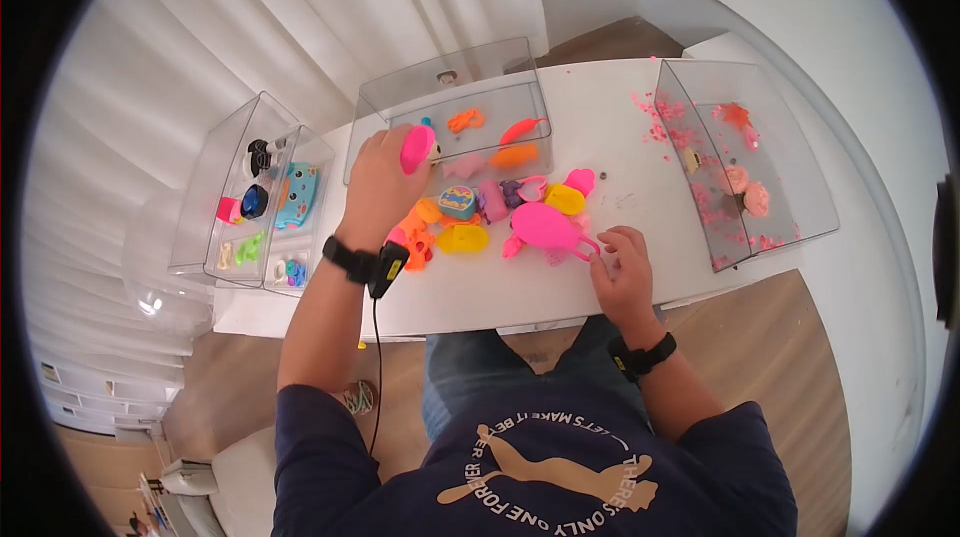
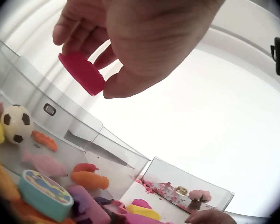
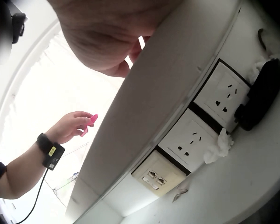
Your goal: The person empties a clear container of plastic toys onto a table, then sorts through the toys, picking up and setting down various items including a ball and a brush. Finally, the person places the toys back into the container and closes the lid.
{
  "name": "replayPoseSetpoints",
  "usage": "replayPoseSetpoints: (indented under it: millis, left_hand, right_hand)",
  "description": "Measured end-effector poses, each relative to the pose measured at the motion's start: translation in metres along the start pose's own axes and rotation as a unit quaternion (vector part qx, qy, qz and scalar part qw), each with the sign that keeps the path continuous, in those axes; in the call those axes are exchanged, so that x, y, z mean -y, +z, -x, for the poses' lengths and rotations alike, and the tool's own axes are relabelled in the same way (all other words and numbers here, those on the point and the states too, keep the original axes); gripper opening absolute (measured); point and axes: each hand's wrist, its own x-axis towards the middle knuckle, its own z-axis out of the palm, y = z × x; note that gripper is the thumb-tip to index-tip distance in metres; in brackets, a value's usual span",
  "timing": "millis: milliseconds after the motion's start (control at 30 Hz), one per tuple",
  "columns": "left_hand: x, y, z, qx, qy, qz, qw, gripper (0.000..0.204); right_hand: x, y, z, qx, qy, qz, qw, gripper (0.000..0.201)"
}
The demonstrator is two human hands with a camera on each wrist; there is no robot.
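Observation:
My left hand (image 1: 380, 182) is raised over the near edge of the back clear bin, pinching a small pink shallow plastic piece (image 2: 81, 73) between thumb and fingers. Its oval face shows in the head view. My right hand (image 1: 625, 272) rests at the front of the white table, fingers loosely bent, fingertips right by the loop of a pink oval toy (image 1: 545, 226). In the right wrist view the table edge hides most of its fingers. Between the hands lies a pile of toys, with a teal picture-topped box (image 2: 45, 193), yellow pieces (image 1: 463, 238) and orange pieces (image 1: 416, 245).
A clear bin (image 1: 450, 97) at the back holds a soccer ball (image 2: 17, 123) and orange toys. Another clear bin (image 1: 185, 237) at left holds a blue toy (image 1: 297, 195) and small pieces. At right, a clear bin (image 1: 790, 152) has flowers and pink bits, some scattered outside.

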Motion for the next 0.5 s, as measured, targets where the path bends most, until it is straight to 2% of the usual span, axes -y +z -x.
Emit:
replayPoseSetpoints:
  millis: [67, 200, 267, 467, 500]
  left_hand:
    - [0.003, 0.015, -0.018, 0.012, -0.019, 0.002, 1.0, 0.041]
    - [0.011, 0.038, -0.028, -0.059, 0.01, 0.011, 0.998, 0.039]
    - [0.004, 0.036, -0.019, -0.109, 0.028, 0.02, 0.993, 0.037]
    - [0.017, 0.018, 0.045, -0.053, -0.008, 0.022, 0.998, 0.031]
    - [0.022, 0.018, 0.057, -0.024, -0.026, 0.026, 0.999, 0.032]
  right_hand:
    - [0.0, 0.0, 0.0, -0.002, 0.001, -0.003, 1.0, 0.026]
    - [-0.001, 0.0, -0.001, -0.006, -0.007, -0.004, 1.0, 0.026]
    - [-0.002, 0.002, 0.0, -0.008, -0.008, -0.002, 1.0, 0.026]
    - [0.002, -0.001, -0.001, 0.014, 0.007, 0.016, 1.0, 0.027]
    - [0.002, 0.0, 0.0, 0.015, 0.004, 0.016, 1.0, 0.027]
